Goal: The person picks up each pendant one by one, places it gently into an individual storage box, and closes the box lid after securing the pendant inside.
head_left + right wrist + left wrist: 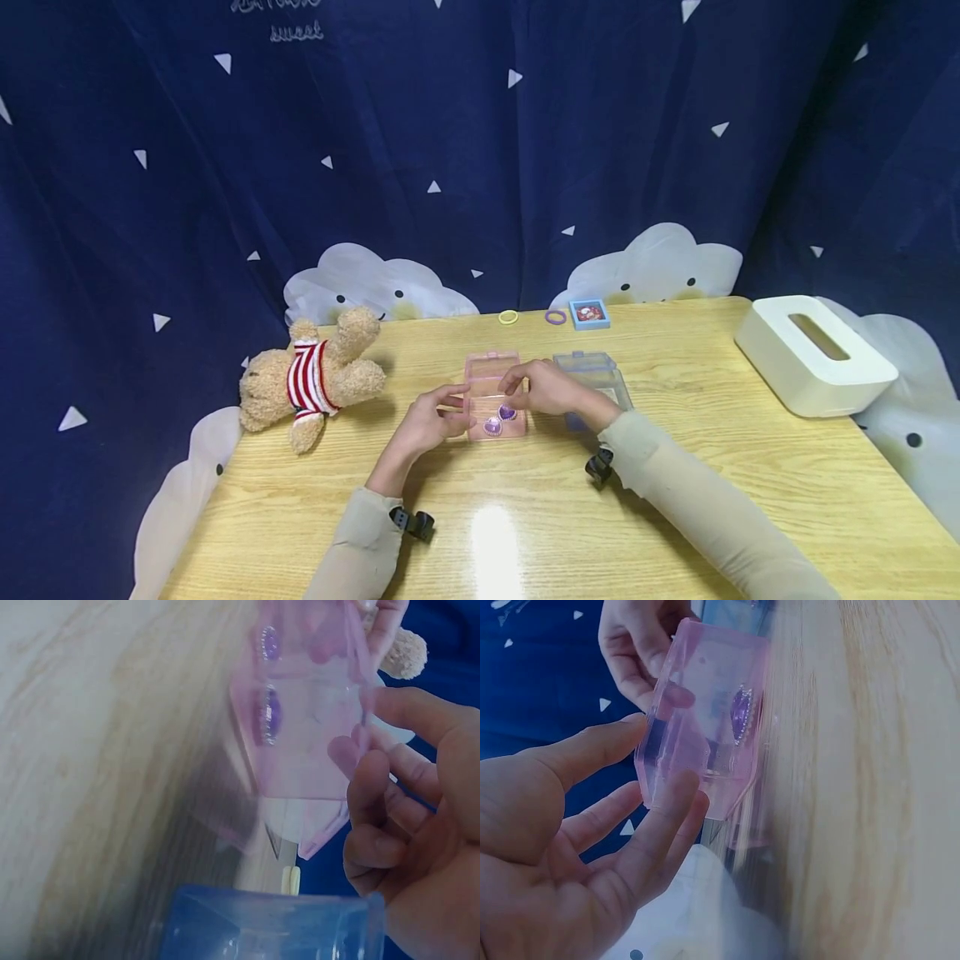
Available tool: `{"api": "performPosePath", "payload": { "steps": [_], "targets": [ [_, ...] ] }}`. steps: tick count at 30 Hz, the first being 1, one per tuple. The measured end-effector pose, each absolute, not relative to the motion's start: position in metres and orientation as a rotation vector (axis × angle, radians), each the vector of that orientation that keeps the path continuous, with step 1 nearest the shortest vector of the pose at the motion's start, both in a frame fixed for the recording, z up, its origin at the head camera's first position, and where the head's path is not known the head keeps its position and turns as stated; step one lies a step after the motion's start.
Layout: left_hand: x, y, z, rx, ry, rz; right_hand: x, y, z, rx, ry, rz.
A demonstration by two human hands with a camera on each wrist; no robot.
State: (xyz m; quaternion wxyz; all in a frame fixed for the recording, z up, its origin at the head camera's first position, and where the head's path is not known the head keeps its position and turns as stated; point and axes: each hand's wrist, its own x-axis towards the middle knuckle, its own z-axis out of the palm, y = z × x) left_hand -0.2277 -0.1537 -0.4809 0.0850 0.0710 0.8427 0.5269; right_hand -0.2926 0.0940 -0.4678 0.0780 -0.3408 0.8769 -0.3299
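Note:
A pink see-through box [480, 436] stands on the table with its lid [491, 364] tipped back. In it lie two purple gems with beaded edges, a nearer gem [492, 427] and a farther gem [507, 412]. My left hand [429, 423] is at the box's left side, fingers spread loosely, fingertips right at the wall. My right hand [546, 387] reaches over the right rim from above. Its fingers [367, 780] are loosely bent, and one fingertip shows through the pink wall. Both gems show below the right fingers in the right wrist view.
Right of the pink box stands a blue see-through box [618, 387], lid open, partly behind my right arm. Farther back lie a yellow ring [508, 317], a purple ring [556, 317] and a blue-framed square [589, 315]. A teddy bear [307, 379] lies left; a white tissue box [813, 383] stands right.

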Motion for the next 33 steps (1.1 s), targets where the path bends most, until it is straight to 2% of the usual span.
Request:
{"api": "performPosePath", "payload": {
  "steps": [18, 33],
  "targets": [
    [-0.229, -0.155, -0.483, 0.219, 2.516, 1.556, -0.308, 0.103, -0.458, -0.725, 2.774, -1.135],
    [-0.229, -0.155, -0.483, 0.227, 2.531, 1.522, -0.315, 0.103, -0.460, -0.594, 2.737, -1.095]
  ]
}}
